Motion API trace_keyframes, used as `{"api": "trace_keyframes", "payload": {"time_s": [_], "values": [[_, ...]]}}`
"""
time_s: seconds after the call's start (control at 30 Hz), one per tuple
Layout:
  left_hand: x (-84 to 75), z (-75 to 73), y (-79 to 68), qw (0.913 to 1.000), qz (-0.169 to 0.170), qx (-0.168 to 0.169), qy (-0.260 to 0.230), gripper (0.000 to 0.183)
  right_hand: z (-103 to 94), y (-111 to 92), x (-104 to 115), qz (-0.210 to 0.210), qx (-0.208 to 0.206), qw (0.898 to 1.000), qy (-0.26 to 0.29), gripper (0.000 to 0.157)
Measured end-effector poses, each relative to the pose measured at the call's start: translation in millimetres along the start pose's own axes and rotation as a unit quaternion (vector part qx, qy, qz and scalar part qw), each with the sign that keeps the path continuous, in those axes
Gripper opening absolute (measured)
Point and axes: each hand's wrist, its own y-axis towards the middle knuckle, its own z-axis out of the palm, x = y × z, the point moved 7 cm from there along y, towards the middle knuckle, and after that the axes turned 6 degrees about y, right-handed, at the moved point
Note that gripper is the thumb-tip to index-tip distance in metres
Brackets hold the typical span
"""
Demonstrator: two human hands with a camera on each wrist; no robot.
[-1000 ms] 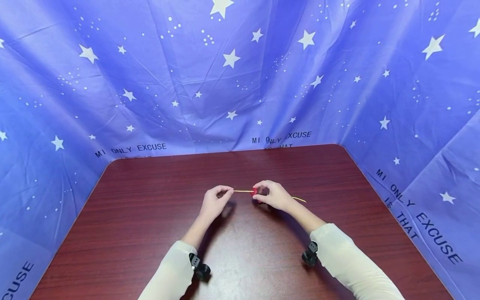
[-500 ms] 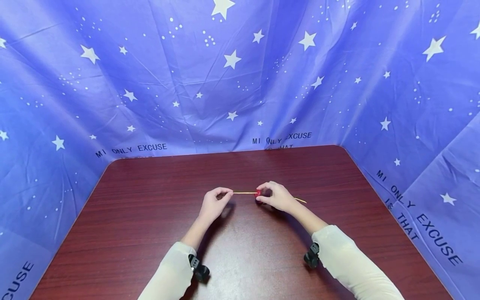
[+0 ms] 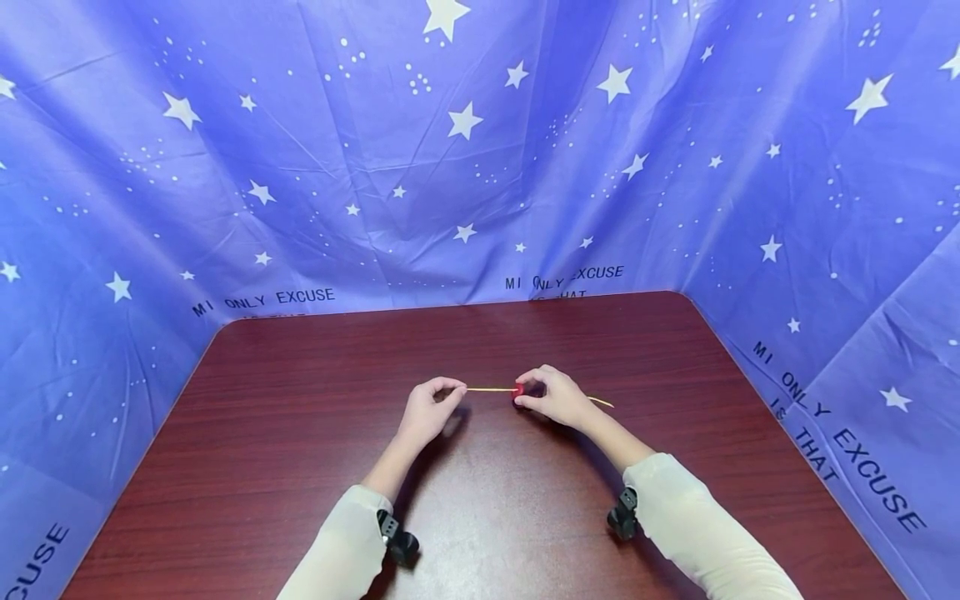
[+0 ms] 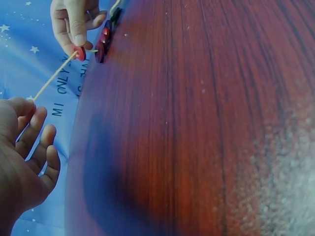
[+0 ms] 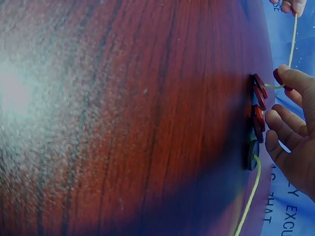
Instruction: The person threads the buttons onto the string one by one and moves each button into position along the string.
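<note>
Thumb and index finger of my left hand [image 3: 429, 412] pinch one end of a thin yellow string [image 3: 491, 389], which runs taut toward the right. With thumb and fingertips, my right hand [image 3: 558, 398] pinches a red button [image 4: 79, 53] that is threaded on the string. Below that hand, several more red buttons [image 5: 259, 123] hang or lie along the string at the table surface. A dark button [image 5: 253, 155] follows them, and the string's tail [image 5: 250, 199] trails away from it. In the head view the right hand hides most of these buttons.
A dark red wood-grain table [image 3: 337, 358] lies under both hands. Blue cloth [image 3: 390, 150] with white stars and printed words hangs behind it and on both sides. Small black cameras [image 3: 401, 546] sit at both sleeve cuffs.
My right hand has moved slightly right with the red button, so a little more string shows between the hands. My left hand has hardly moved and still pinches the string end.
</note>
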Motion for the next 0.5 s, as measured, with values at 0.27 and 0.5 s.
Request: {"api": "trace_keyframes", "payload": {"time_s": [0.27, 0.5], "values": [[0.6, -1.6, 0.5, 0.9999, -0.006, -0.011, -0.009, 0.012, 0.6, -1.7, -1.9, -0.012, -0.005, 1.000, -0.014, 0.027], [2.4, -1.1, 1.5, 0.9998, -0.016, -0.010, -0.009, 0.012, 0.1, -2.4, -4.6, -0.009, -0.008, 1.000, -0.019, 0.028]]}}
